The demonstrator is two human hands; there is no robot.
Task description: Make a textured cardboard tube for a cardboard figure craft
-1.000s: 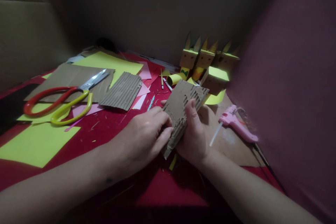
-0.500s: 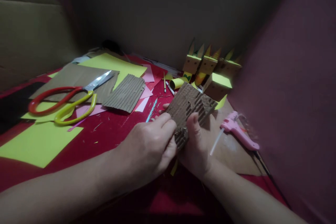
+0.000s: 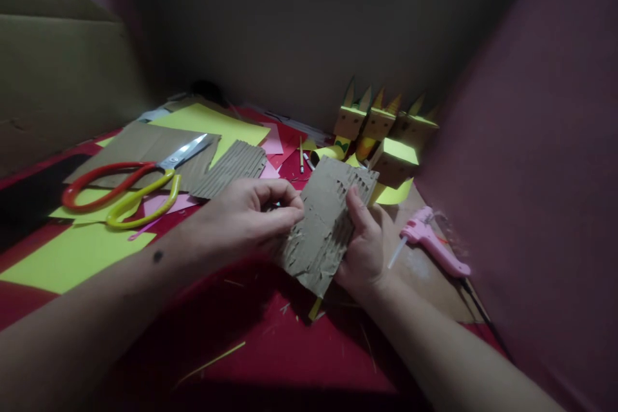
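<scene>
My right hand (image 3: 362, 244) grips a torn cardboard piece (image 3: 318, 225) by its right side, with the thumb on its upper face. Paper still covers most of that face, and bare ridges show near the top and along the right side. At the left edge, the thumb and forefinger of my left hand (image 3: 261, 212) are pinched together against the cardboard. Whether a loose flap of paper is between them is hidden. Left of my hands lies a ridged cardboard piece (image 3: 232, 167), its corrugations exposed.
Scissors (image 3: 145, 177) with red and yellow handles rest on cardboard and yellow paper (image 3: 77, 257) at left. A pink glue gun (image 3: 432, 241) lies on a cardboard sheet at right. Several box-headed cardboard figures (image 3: 350, 119) stand behind. Scraps litter the red cloth (image 3: 290, 360).
The cardboard piece has been tilted, so its paper-covered face now shows lighter. My left hand has moved from its lower corner up along the left edge. My right hand still holds it.
</scene>
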